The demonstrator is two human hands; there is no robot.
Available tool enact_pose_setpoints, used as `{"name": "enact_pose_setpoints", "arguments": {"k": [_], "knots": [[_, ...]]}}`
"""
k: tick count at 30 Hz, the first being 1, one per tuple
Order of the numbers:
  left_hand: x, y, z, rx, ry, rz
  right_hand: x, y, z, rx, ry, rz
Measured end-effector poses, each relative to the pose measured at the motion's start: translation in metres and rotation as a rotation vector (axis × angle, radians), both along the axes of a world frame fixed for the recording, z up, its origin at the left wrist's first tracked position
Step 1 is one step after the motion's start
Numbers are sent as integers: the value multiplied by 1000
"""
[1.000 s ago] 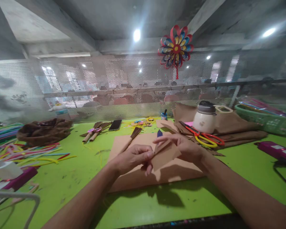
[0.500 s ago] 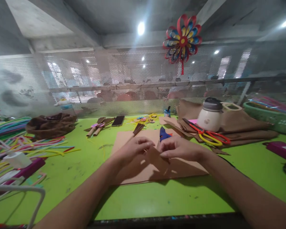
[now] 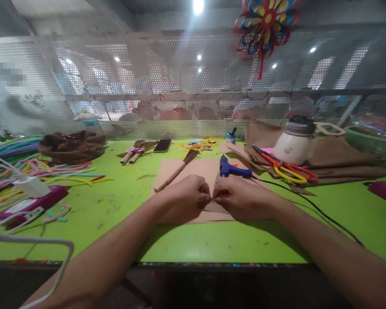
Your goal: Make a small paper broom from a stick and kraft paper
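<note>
My left hand (image 3: 188, 197) and my right hand (image 3: 242, 198) meet over a tan board (image 3: 167, 169), fingertips nearly touching. Both are closed in a pinch on a small piece of brown paper (image 3: 216, 207), mostly covered by the fingers. Just beyond my right hand lies a blue glue gun (image 3: 233, 170), its black cord (image 3: 309, 199) trailing right. To the upper left of my hands, a rolled brown paper stick with a fringed dark end (image 3: 175, 171) rests slantwise on the board.
Further back are two similar paper rolls (image 3: 133, 153), a phone (image 3: 162, 146) and yellow scraps (image 3: 201, 144). Scissors (image 3: 291, 171) lie by a cream jar (image 3: 292, 143) and brown sheets (image 3: 344, 150). Colourful strips (image 3: 51, 171) and a purple power strip (image 3: 32, 206) occupy the left.
My hands have drawn together and lowered the brown paper, which was held up and tilted between them. The view has tipped downward, showing the table's front edge and more of the glue gun.
</note>
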State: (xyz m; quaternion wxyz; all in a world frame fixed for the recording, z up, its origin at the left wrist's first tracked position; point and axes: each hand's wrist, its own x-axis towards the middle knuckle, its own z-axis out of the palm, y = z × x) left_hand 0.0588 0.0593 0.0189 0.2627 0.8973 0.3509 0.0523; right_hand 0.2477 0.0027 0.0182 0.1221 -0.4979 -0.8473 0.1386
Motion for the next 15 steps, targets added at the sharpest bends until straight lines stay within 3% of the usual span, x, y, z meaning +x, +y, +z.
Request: {"name": "enact_pose_setpoints", "arguments": {"k": [7,15], "knots": [[-4,2,0,-85,22,45,-2,-5,-1,24,14,-24],[-4,12,0,-2,18,-10,0,2,-7,60,41,75]]}}
